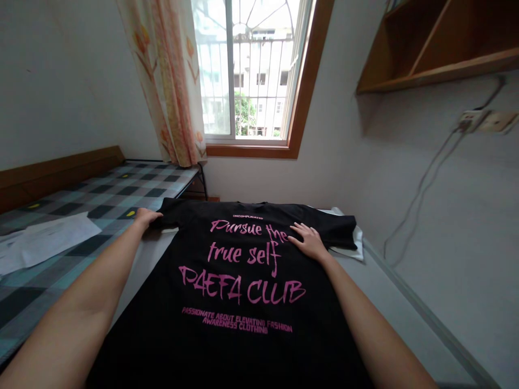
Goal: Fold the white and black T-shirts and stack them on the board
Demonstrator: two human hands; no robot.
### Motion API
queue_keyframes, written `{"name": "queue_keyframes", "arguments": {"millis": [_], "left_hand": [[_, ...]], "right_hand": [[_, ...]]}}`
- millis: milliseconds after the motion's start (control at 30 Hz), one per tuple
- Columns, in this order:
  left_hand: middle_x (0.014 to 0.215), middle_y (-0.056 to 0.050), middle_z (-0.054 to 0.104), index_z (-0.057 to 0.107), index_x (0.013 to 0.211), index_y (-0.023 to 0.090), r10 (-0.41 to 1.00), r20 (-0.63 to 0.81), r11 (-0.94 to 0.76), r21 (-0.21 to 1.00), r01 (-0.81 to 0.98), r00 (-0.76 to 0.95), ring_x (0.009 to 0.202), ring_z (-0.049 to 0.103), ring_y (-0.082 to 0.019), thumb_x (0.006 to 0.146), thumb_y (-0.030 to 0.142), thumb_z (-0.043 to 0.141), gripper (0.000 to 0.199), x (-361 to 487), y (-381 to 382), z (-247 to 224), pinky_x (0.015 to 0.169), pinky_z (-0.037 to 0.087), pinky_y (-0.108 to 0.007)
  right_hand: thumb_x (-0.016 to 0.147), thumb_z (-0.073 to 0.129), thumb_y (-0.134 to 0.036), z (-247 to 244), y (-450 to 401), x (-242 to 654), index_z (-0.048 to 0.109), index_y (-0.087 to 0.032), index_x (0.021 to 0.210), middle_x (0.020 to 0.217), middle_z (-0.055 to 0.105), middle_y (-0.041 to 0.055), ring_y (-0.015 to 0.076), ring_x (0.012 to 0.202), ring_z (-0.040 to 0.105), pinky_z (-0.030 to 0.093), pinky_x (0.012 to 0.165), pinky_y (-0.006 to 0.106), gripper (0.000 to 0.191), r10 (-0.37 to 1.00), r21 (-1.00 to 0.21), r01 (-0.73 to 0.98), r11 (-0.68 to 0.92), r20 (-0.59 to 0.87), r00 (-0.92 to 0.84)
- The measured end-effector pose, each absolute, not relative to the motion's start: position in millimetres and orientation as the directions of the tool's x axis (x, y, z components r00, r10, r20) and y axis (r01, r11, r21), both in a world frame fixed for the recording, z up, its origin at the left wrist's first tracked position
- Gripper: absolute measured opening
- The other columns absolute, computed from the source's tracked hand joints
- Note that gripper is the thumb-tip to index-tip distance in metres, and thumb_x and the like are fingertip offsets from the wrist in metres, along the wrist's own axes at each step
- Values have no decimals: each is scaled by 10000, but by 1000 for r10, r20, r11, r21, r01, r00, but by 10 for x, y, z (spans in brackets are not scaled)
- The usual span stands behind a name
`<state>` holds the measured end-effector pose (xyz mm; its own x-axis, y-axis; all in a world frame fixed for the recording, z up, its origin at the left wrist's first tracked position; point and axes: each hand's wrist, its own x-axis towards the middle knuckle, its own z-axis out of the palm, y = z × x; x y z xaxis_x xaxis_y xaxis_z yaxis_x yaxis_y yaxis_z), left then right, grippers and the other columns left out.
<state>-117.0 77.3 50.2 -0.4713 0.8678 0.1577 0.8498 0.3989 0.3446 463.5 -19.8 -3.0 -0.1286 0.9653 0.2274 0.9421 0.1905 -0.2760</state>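
Note:
A black T-shirt [243, 346] with pink lettering lies spread out, its collar toward the window and its hem running out of view at the bottom. My left hand [147, 216] pinches the edge of the left sleeve. On the upper right of the chest, beside the printed words, my right hand [308, 239] rests flat with the fingers apart. Some white cloth or plastic [358, 243] sticks out from under the right sleeve. Beneath the shirt is a pale table surface [405, 302].
A bed with a checked sheet [101, 197] stands on the left, bearing white papers [48, 237]. A curtain [170, 81] hangs beside the barred window [259, 75]. At the right, a wooden shelf [438, 75] juts from the wall above a socket [472, 120] with dangling cables [421, 186].

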Motion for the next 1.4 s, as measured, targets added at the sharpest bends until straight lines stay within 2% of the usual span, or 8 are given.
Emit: {"name": "queue_keyframes", "arguments": {"millis": [133, 300, 433, 633, 833, 1000, 1133, 1400], "left_hand": [[1162, -187, 621, 607, 1158, 120, 859, 178, 425, 274, 863, -480, 1042, 607, -338, 727, 358, 650, 494, -1123, 648, 626, 855, 492, -422], [1264, -151, 599, 591, 1246, 115, 952, 291, 3, 293, 956, -92, 1234, 512, -261, 868, 397, 461, 489, -554, 422, 465, 1042, 394, -353], [1517, -123, 359, 488, 1392, 205, 951, 285, -194, 241, 951, 121, 1412, 290, -284, 908, 514, 402, 581, -132, 143, 131, 1134, 251, -442], [1548, -126, 297, 342, 1483, 258, 968, 140, -228, 138, 964, 209, 1440, 208, -325, 910, 578, 373, 657, 3, -12, -16, 1133, 165, -548], [1565, -84, 267, 380, 1466, 244, 914, 271, -330, 68, 942, 301, 1445, 206, -296, 925, 455, 398, 581, 41, -97, 66, 1146, 203, -500], [1436, -81, 490, 550, 1344, 227, 895, 187, -424, 69, 903, 406, 1350, 413, -240, 917, 282, 380, 463, 208, -138, 158, 1103, 330, -402], [1380, -145, 535, 660, 1206, 195, 956, 171, -258, 96, 961, 239, 1327, 426, -339, 898, 425, 447, 440, 529, -116, 206, 1081, 331, -493], [1529, -104, 343, 434, 1439, 256, 939, 196, -310, 133, 942, 281, 1428, 213, -374, 907, 600, 370, 636, 789, -151, 2, 1124, 122, -613]], "right_hand": [[904, 441, -556, -39, -194, 4637, 560, -249, 1328, 1468, 449, 67, 261, 1387, 340, 224, 1135, 499, 537, 964, -272, 943, 190, 232, -127], [904, 427, -569, -55, -187, 4634, 559, -255, 1331, 1467, 451, 65, 265, 1387, 339, 222, 1133, 501, 547, 962, -259, 946, 193, 240, -131], [913, 404, -567, -42, -201, 4614, 551, -273, 1341, 1474, 443, 57, 261, 1393, 327, 219, 1136, 498, 540, 963, -239, 952, 189, 233, -133], [924, 352, -588, -3, -237, 4582, 518, -266, 1371, 1516, 372, 86, 275, 1408, 290, 93, 1143, 582, 576, 981, -183, 981, 64, 193, -28], [923, 322, -609, 24, -246, 4556, 399, -268, 1461, 1558, 289, 78, 311, 1435, 205, 119, 1145, 560, 641, 990, -122, 992, 29, 143, -11], [921, 310, -611, 15, -228, 4546, 402, -275, 1458, 1555, 300, 71, 300, 1431, 222, 142, 1145, 543, 640, 994, -108, 994, 2, 111, 10], [919, 300, -617, -19, -215, 4561, 408, -290, 1453, 1550, 312, 67, 298, 1423, 240, 160, 1137, 547, 636, 990, -101, 995, 12, 138, 2], [921, 279, -626, -21, -220, 4559, 400, -293, 1457, 1554, 305, 51, 289, 1428, 232, 173, 1139, 519, 643, 991, -77, 997, -1, 130, 11]]}}
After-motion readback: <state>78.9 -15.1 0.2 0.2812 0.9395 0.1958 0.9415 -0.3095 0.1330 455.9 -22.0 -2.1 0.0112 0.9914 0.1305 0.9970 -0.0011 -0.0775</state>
